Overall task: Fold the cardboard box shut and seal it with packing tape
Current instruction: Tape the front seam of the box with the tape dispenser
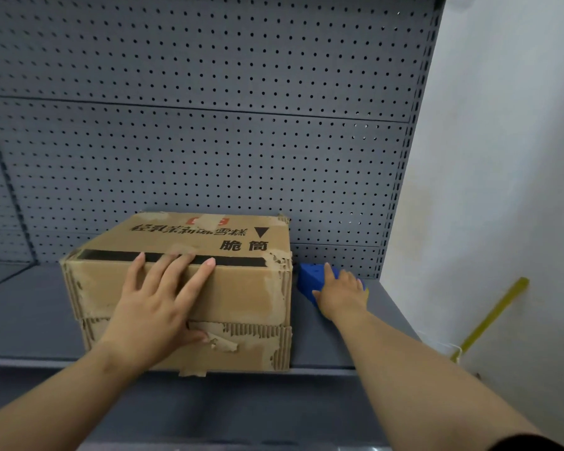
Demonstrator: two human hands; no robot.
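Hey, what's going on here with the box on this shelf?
A person is closing up a cardboard box on a grey shelf. The left hand lies flat over the box's top front edge, fingers spread, pressing the top shut. The right hand rests on a blue dispenser just right of the box; whether it grips it is unclear. The dispenser is not yet on the box.

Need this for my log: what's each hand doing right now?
Left hand: open, flat on the cardboard box.
Right hand: on the blue object; grip cannot be told.
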